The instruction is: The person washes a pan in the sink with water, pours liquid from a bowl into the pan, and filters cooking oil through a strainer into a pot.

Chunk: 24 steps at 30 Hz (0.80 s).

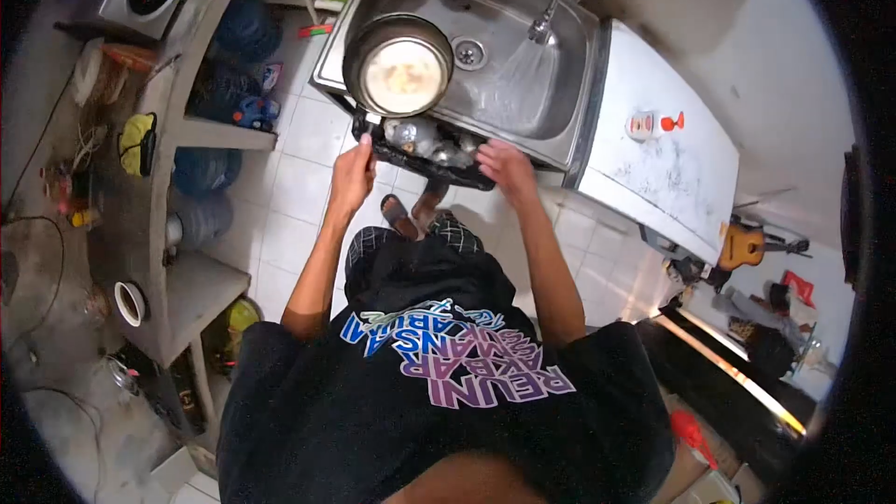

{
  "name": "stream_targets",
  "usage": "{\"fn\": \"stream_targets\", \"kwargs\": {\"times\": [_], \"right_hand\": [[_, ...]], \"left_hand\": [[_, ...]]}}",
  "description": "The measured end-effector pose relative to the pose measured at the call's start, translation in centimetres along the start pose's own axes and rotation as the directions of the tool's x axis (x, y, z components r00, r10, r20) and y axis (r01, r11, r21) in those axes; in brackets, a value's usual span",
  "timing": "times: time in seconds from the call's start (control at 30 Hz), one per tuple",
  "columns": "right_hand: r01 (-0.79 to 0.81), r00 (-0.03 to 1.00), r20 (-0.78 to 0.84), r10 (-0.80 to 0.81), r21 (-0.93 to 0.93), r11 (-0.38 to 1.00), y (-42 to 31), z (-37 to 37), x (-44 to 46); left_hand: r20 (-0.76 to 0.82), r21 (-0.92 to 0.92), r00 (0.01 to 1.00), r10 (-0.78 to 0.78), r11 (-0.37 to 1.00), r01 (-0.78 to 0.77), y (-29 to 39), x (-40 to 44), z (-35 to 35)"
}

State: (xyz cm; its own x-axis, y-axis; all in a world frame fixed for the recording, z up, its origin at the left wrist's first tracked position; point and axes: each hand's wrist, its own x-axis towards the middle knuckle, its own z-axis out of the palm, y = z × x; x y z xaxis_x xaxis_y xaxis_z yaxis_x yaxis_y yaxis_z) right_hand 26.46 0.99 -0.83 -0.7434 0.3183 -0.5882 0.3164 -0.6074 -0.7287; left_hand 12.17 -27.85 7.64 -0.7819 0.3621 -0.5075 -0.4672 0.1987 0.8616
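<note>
My left hand point(353, 175) is closed round the handle of a round pan point(404, 75), which has pale, cloudy contents and is held over the left edge of the metal sink point(485, 84). A black bag point(437, 170) with crumpled clear plastic in it hangs at the sink's front edge, just below the pan. My right hand point(507, 171) is at the bag's right end, its fingers bent; whether they grip the rim is hard to make out. Water runs from the faucet point(539, 30) into the right side of the basin.
A white surface point(653, 140) with a small jar point(640, 125) and a red item stands right of the sink. Left are shelves point(229, 133) with large blue bottles point(247, 28). A guitar point(744, 246) is at the far right.
</note>
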Motion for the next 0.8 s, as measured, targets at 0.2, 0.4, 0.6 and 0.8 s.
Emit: {"fn": "stream_targets", "kwargs": {"times": [0.2, 0.4, 0.6, 0.8], "right_hand": [[0.331, 0.895, -0.226, -0.385, -0.245, 0.911, -13.3, -2.5, 5.9], [0.382, 0.816, -0.084, -0.571, -0.663, 0.644, -22.8, -2.3, 13.7], [0.347, 0.871, 0.090, -0.483, -0.808, 0.476, -24.5, -2.6, 19.5], [0.346, 0.917, 0.200, -0.345, -0.829, 0.440, -22.6, -5.4, 26.6]], "left_hand": [[0.063, 0.028, 0.992, 0.108, 0.994, -0.110, 0.2, 0.1, 2.4], [-0.027, 0.415, 0.964, 0.265, 0.880, -0.230, 1.6, 3.9, 7.3], [-0.129, 0.663, 0.975, 0.182, 0.747, -0.052, 3.7, 9.4, 13.8], [-0.081, 0.616, 0.996, -0.049, 0.783, 0.089, 1.9, 16.1, 19.7]]}}
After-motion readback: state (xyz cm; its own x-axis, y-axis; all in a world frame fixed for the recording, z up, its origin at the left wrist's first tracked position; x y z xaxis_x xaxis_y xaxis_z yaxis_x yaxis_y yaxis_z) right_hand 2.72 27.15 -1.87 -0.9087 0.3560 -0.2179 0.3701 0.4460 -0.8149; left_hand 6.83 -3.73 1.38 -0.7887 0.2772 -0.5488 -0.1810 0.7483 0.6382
